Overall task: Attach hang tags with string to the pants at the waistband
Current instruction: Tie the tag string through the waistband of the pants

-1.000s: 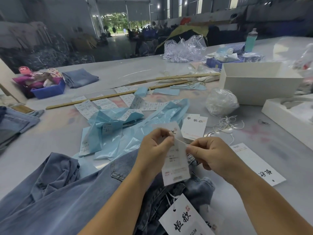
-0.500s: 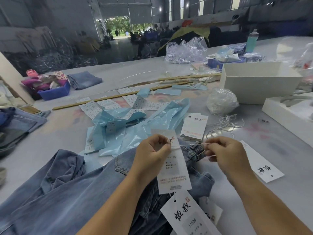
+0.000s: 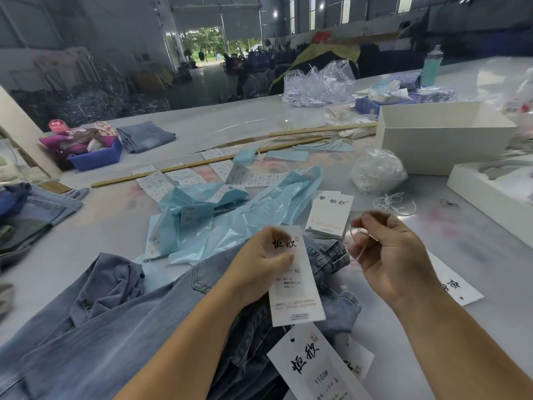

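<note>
2 hands (image 3: 261,265) hold 1 hang tag (image 3: 294,280) and 1 string (image 3: 357,252).

Lt blue pants (image 3: 121,336), white tag (image 3: 297,287)

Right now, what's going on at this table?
A person is tagging jeans spread on the table. The left hand pinches a white hang tag upright over the waistband area. The right hand is beside it, fingers curled round a thin white string; motion blur hides whether the string runs through the tag. Another printed tag lies on the jeans below. A stack of spare tags and loose strings sit just beyond.
</note>
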The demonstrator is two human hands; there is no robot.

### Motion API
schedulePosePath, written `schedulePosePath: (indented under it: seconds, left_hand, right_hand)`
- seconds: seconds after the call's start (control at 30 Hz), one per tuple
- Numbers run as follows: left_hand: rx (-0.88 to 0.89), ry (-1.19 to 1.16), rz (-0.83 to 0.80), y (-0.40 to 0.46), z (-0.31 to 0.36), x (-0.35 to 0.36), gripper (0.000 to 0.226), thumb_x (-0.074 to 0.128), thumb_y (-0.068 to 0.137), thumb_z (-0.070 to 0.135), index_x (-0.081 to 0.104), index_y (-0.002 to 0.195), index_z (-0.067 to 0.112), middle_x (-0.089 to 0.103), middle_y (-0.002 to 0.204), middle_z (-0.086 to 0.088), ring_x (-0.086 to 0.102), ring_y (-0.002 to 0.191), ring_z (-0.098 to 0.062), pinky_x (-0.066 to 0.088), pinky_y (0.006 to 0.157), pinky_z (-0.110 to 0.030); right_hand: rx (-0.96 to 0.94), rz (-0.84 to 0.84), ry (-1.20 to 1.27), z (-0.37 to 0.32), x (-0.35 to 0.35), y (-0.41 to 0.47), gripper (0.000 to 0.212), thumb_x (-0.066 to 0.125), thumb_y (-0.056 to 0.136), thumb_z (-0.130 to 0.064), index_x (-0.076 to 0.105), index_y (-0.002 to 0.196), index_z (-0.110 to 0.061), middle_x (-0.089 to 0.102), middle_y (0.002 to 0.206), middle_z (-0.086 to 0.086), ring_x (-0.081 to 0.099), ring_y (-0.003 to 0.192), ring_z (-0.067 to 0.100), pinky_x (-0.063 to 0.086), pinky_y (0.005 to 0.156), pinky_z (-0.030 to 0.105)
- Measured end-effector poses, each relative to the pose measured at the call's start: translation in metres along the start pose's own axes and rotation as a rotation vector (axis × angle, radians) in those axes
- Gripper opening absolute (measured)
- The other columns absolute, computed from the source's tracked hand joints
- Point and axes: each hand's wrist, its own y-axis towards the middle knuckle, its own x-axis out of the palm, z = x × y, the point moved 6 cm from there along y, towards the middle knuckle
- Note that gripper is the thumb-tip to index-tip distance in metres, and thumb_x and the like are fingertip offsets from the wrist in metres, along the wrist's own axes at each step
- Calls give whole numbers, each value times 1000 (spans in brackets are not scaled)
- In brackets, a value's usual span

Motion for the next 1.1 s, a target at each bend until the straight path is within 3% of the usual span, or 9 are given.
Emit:
schedulePosePath:
  seconds: [0.13,0.2,0.27,0.33,0.4,0.57,0.73,0.9,1.1]
  left_hand:
    - [-37,-150,-7,4,3,4,81,72,88,14,23,145,46,67,115,-1,73,87,-15,61,75,-38]
    - [-28,-158,-30,6,6,9,96,77,83,14,14,152,38,70,113,0,73,91,-12,61,79,-37]
    - [21,-113,-37,7,15,14,71,79,78,16,41,139,22,73,104,1,73,90,-12,60,83,-41]
    - [49,-85,-35,6,22,18,45,73,73,21,57,115,26,74,99,0,72,90,-15,59,84,-45]
    - [50,-90,-49,5,26,22,36,70,72,22,59,106,27,74,97,-1,72,89,-18,60,81,-44]
    - [47,-261,-130,3,32,27,43,76,79,2,55,114,14,72,91,-7,68,78,-24,48,54,-25]
    - [56,-378,-208,1,37,30,49,72,79,-12,50,116,12,72,86,-4,71,78,-20,57,63,-28]
    - [-21,-360,-201,1,31,29,47,65,67,7,54,112,13,67,91,-8,65,86,-27,53,84,-50]
    - [-111,-544,-322,-2,30,40,13,62,76,5,59,81,16,60,73,-3,53,62,-16,42,58,-26]
  right_hand:
    - [73,-78,-269,6,6,-8,19,42,99,6,55,104,-6,67,73,12,42,43,10,40,40,22]
    - [85,-109,-391,8,9,-12,22,43,97,9,61,101,-2,69,77,13,42,44,10,42,41,22]
    - [88,-107,-451,6,10,-13,25,43,94,12,66,90,2,69,79,14,39,45,11,40,42,22]
    - [80,-101,-470,4,10,-14,27,44,92,14,67,83,3,67,78,18,35,45,13,36,42,23]
    - [64,-106,-484,2,8,-13,25,46,91,14,67,83,2,67,76,20,33,42,13,34,41,22]
    - [41,-134,-503,4,5,-13,18,53,91,10,69,89,2,71,77,17,32,40,9,33,40,20]
    - [40,-122,-486,2,4,-12,7,60,89,2,66,93,4,71,74,16,35,42,9,34,40,20]
    - [24,-83,-421,2,3,-5,12,60,86,10,63,92,0,61,73,15,32,40,9,27,40,21]
    - [51,-171,-360,11,7,-3,26,59,85,13,60,100,-8,61,70,5,40,38,6,30,35,17]
